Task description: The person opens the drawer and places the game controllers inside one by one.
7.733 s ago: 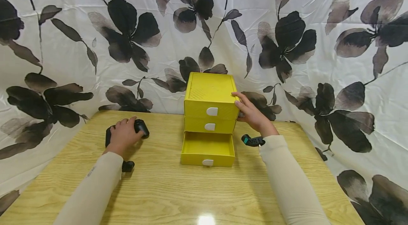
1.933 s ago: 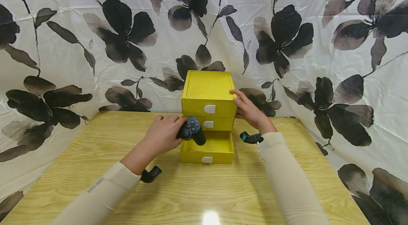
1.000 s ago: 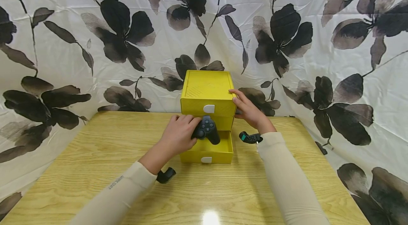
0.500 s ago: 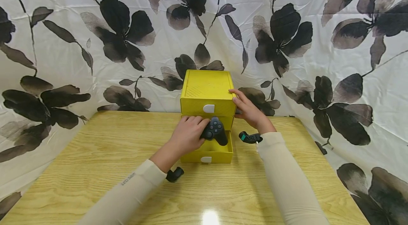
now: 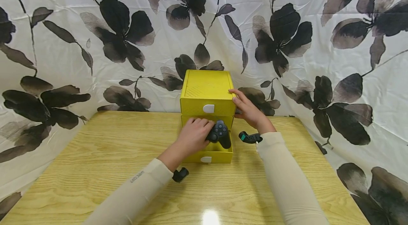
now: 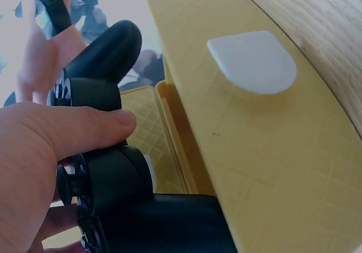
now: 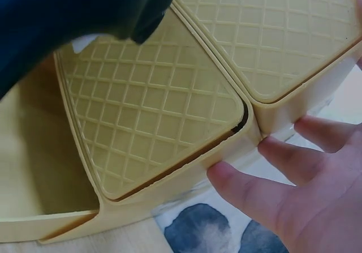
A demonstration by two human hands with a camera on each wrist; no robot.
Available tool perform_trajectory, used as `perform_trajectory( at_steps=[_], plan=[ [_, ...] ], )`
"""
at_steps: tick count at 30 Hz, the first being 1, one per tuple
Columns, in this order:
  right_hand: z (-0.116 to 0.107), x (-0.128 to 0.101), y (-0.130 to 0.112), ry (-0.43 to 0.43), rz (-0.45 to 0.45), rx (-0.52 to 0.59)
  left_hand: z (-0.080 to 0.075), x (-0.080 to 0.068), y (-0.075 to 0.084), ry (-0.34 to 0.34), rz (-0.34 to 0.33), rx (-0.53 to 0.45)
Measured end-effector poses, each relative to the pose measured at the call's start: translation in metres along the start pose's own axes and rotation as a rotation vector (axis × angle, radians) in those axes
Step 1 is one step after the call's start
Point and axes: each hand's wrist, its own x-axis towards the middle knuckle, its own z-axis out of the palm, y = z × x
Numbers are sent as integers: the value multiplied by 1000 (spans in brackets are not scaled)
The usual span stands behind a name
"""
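Observation:
My left hand [image 5: 192,134] grips a black game controller [image 5: 220,133] over the pulled-out bottom drawer [image 5: 220,157] of a yellow drawer unit [image 5: 208,84]. In the left wrist view the thumb lies across the middle of the controller [image 6: 113,176], beside the drawer front with its white tab [image 6: 254,63]. Part of the controller's lower end is hidden behind that front. My right hand [image 5: 251,111] rests against the unit's right side, one finger on the top edge. In the right wrist view its fingertips [image 7: 223,174] touch the side wall, fingers extended. The upper two drawers are closed.
A light wood table [image 5: 105,154] carries the unit near its back edge. Behind hangs a white floral cloth [image 5: 153,51]. Black straps with camera mounts sit at both wrists, the right mount [image 5: 250,137] beside the unit.
Earlier the controller lay on the table at the left under my left hand. It has been lifted, carried right, and now sits lower over the drawer. The right hand has stayed against the unit.

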Motion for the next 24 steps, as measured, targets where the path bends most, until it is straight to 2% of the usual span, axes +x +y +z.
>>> perform_trajectory(
  at_steps=[12,20,24],
  plan=[
    [0,0,0,3,-12,12,15,4,1,-75,-27,-51],
    [1,0,1,6,-19,8,22,3,1,-99,-16,-76],
    [0,0,2,6,-14,10,25,3,1,-134,-15,-95]
  ],
)
